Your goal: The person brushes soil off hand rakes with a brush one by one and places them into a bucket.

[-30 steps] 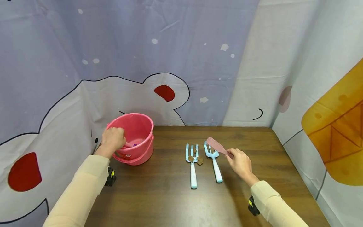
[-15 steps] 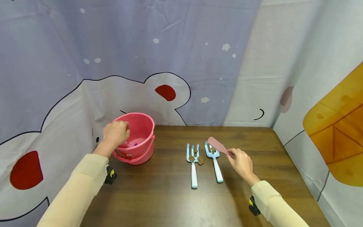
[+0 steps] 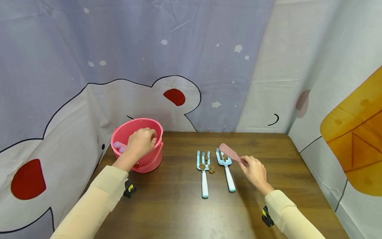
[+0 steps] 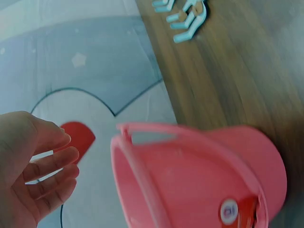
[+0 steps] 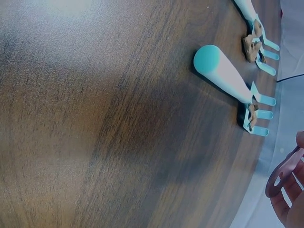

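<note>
My left hand [image 3: 141, 141] is over the mouth of the pink bucket [image 3: 119, 134]. In the left wrist view that hand [image 4: 40, 166] has loosely bent fingers with nothing between them, beside the bucket's rim. Rounded lilac ends [image 3: 119, 145] lean against the bucket's left inner wall. On the right, my right hand [image 3: 253, 171] pinches a pink spatula [image 3: 229, 152] by its handle, its flat blade overlapping the tines of a blue hand fork [image 3: 229, 179] in the head view. The right wrist view catches the looped end of the spatula [image 5: 280, 178] at the fingers.
A second blue fork [image 3: 204, 184] with a white handle lies left of the first. Small brown lumps [image 3: 212, 169] sit on and beside the tines. Behind the wooden table [image 3: 179, 212] hangs a printed curtain [image 3: 209, 66], with another wall of cloth along the right.
My left hand has risen from the bucket's left rim and moved right, over its mouth. Lilac ends now show where the hand was. The right hand and spatula stay almost still.
</note>
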{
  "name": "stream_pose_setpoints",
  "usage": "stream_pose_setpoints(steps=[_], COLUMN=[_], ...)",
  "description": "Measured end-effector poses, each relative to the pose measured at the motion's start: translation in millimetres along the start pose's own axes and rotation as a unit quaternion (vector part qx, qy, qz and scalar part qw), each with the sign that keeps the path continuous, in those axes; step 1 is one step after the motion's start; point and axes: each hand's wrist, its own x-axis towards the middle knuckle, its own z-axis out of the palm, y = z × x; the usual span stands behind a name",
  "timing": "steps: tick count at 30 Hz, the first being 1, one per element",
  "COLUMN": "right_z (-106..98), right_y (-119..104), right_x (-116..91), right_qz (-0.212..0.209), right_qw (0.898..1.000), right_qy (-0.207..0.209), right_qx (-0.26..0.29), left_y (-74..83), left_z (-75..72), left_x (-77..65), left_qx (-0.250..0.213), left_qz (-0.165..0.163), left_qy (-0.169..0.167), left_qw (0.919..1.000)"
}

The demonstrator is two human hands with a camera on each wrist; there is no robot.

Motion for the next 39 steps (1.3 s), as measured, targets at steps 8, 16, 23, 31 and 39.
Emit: stream_pose_setpoints(steps=[8, 16, 23, 31, 39], right_z=[4, 6, 7, 7, 7], right_y=[0, -2, -1, -1, -1], right_x=[-1, -1, 1, 3, 2], right_qz=[0.008, 0.008, 0.006, 0.004, 0.001], right_qw=[1.000, 1.000, 1.000, 1.000, 1.000], right_qy=[-0.001, 0.007, 0.010, 0.006, 0.007], right_qx=[-0.001, 0.000, 0.001, 0.002, 0.001], left_y=[31.0, 52.6, 67.5, 84.6, 110.2], left_z=[26.9, 60.1, 89.3, 128.3, 162.9], left_x=[0.1, -4.9, -11.8, -20.2, -29.1], left_qx=[-0.011, -0.009, -0.002, -0.009, -0.007], left_qz=[0.030, 0.053, 0.027, -0.007, -0.033], left_qy=[-0.004, -0.016, -0.082, -0.123, -0.146], left_qw=[0.9995, 0.9984, 0.9962, 0.9923, 0.9888])
